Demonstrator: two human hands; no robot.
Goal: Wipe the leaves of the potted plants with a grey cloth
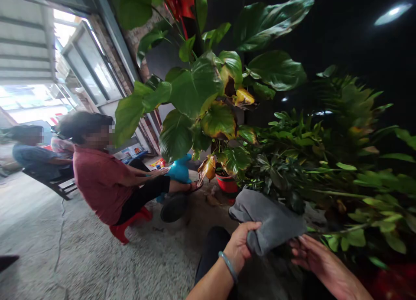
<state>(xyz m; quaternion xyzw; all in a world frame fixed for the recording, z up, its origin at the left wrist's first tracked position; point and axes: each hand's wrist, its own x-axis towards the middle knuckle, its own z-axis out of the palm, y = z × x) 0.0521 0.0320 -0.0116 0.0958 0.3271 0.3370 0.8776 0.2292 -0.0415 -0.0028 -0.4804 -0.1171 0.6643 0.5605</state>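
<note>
A grey cloth [271, 222] stretches between my two hands, low in front of the plants. My left hand [240, 243], with a pale bangle at its wrist, is closed on the cloth's near left edge. At the cloth's right corner, my right hand [313, 256] pinches it between thumb and forefinger, its other fingers loosely curled. Just behind the cloth is dark green foliage [276, 172]. A red pot [225, 183] stands beyond the cloth's upper left end. My dark-clad knee [214, 248] shows beside my left forearm.
A tall broad-leaved plant [196, 87] with some browned leaves rises ahead. Leafy branches [351, 187] crowd the right side. At left, a person in a red shirt [100, 183] sits on a red stool [126, 226], near a black basin [173, 208]. Others sit farther back. A cable [60, 235] crosses the concrete floor.
</note>
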